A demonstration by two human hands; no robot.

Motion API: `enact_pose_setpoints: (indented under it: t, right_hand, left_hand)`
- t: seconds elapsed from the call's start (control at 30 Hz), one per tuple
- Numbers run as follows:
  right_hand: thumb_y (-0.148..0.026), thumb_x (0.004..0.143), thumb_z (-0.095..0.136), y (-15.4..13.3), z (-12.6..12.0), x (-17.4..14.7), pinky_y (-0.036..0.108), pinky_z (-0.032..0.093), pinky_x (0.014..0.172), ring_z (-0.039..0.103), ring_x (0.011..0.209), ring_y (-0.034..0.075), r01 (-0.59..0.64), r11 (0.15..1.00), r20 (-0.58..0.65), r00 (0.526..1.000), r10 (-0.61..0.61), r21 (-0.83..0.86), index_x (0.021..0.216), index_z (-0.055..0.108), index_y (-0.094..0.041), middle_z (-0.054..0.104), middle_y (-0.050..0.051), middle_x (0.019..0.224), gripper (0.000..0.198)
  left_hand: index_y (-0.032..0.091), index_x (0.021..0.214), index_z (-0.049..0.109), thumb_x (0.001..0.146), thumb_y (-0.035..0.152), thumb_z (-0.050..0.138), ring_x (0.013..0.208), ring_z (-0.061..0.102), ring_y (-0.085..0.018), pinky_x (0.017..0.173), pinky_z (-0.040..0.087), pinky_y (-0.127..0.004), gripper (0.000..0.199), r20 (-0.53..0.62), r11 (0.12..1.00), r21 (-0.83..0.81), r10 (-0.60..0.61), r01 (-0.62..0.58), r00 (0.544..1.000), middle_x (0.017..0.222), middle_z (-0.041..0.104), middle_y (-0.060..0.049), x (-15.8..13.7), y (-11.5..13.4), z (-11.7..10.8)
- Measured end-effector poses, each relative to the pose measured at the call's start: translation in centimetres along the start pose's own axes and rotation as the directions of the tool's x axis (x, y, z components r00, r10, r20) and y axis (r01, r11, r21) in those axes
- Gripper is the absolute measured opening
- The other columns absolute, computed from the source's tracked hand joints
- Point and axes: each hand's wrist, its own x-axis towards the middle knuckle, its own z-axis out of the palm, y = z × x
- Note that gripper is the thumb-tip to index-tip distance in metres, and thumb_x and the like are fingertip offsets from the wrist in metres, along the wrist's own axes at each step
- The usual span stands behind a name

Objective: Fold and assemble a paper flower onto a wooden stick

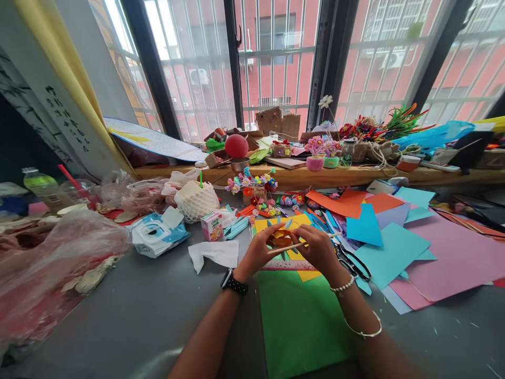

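We note a crowded grey surface (150, 316) below a window. Far left, a clear plastic bag (79, 247) spreads over the edge; nearer the middle we record a blue-and-white wipes pack (155, 237), a round white item in foam netting (196, 202) with a green straw (201, 179), a small pink box (212, 226) and a crumpled white tissue (216, 253) just beside the left forearm. On the far wooden ledge (284, 178) sit a red ball (236, 146) and two small pots of pink flowers (314, 152); before it stands a cluster of small colourful flowers (252, 184). To the right, orange sheets (339, 201), teal sheets (394, 252) and a large pink sheet (469, 252) overlap. Black-handled scissors (347, 258) lie just beside the right wrist, the closest obstacle on that side. A green sheet (303, 326) lies near, with a yellow sheet (310, 275) at its far edge, partly covered from view by the hands. Both forearms reach in from the near edge and converge at the middle. The left hand (256, 252) is narrow, fingers curled on an orange-brown piece (282, 239); the right hand (317, 247) pinches a thin pale stick (287, 247) that crosses the piece's near side. We cannot tell which fingertips bear on each.
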Motion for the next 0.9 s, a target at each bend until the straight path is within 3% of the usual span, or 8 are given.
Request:
enact_pose_setpoints:
  t: [0.13, 0.33, 0.5, 0.67, 0.77, 0.9]
  right_hand:
    - [-0.026, 0.085, 0.039, -0.1, -0.1, 0.0, 0.026, 0.039, 0.057, 0.057, 0.065, 0.016, -0.001, 0.999, 0.006, 1.0, 0.001, 0.034, 0.074, 0.061, -0.018, 0.061, 0.006, 0.069, 0.025]
    - [-0.041, 0.081, 0.048, 0.7, -0.4, 0.1, 0.028, 0.044, 0.059, 0.06, 0.07, 0.018, -0.044, 0.979, 0.064, 0.997, 0.032, 0.2, 0.088, 0.063, -0.018, 0.064, 0.008, 0.079, 0.028]
    - [-0.046, 0.075, 0.053, 1.1, -0.9, 0.4, 0.027, 0.044, 0.057, 0.058, 0.064, 0.016, -0.131, 0.892, 0.054, 0.991, 0.119, 0.432, 0.077, 0.064, -0.02, 0.063, 0.005, 0.071, 0.028]
    - [-0.045, 0.074, 0.055, 0.5, -0.7, 0.7, 0.027, 0.044, 0.056, 0.055, 0.062, 0.015, -0.168, 0.835, 0.084, 0.986, 0.145, 0.524, 0.078, 0.065, -0.02, 0.06, 0.003, 0.07, 0.027]
    - [-0.044, 0.074, 0.056, 0.4, -0.1, 0.7, 0.025, 0.041, 0.049, 0.051, 0.055, 0.013, -0.18, 0.826, 0.082, 0.984, 0.161, 0.534, 0.074, 0.065, -0.018, 0.057, 0.002, 0.065, 0.028]
    - [-0.04, 0.074, 0.057, 0.3, 0.5, 0.5, 0.025, 0.042, 0.053, 0.052, 0.058, 0.013, -0.17, 0.815, 0.01, 0.98, 0.198, 0.553, 0.071, 0.064, -0.018, 0.057, 0.002, 0.067, 0.023]
  left_hand:
    - [0.018, 0.116, 0.05, 0.067, 0.027, 0.065, 0.092, 0.059, -0.02, 0.077, 0.05, -0.03, 0.052, 0.015, 1.0, -0.027, 0.004, -0.003, 1.0, 0.11, 0.058, -0.01, 0.0, 0.0, -0.2]
    - [0.019, 0.111, 0.053, 0.065, 0.031, 0.067, 0.091, 0.059, -0.019, 0.077, 0.049, -0.029, 0.049, -0.028, 1.0, -0.02, -0.013, 0.013, 1.0, 0.108, 0.06, -0.008, 0.2, -0.3, -0.4]
    - [0.017, 0.111, 0.05, 0.062, 0.028, 0.069, 0.091, 0.058, -0.018, 0.074, 0.048, -0.025, 0.053, -0.03, 0.967, -0.246, -0.08, 0.071, 0.996, 0.103, 0.06, -0.008, 0.5, -0.3, -0.5]
    - [0.014, 0.106, 0.05, 0.059, 0.026, 0.071, 0.069, 0.059, -0.012, 0.058, 0.045, -0.02, 0.053, 0.065, 0.883, -0.43, -0.177, 0.188, 0.982, 0.092, 0.061, -0.007, 0.5, 0.3, -0.5]
    - [0.017, 0.118, 0.041, 0.063, 0.026, 0.069, 0.069, 0.06, -0.012, 0.061, 0.046, -0.023, 0.063, 0.086, 0.837, -0.506, -0.19, 0.207, 0.978, 0.095, 0.06, -0.007, 0.3, 0.5, -0.3]
    - [0.026, 0.134, 0.011, 0.065, 0.02, 0.069, 0.08, 0.059, -0.015, 0.068, 0.047, -0.026, 0.091, 0.082, 0.77, -0.605, -0.196, 0.205, 0.977, 0.096, 0.061, -0.006, 0.0, 0.8, 0.5]
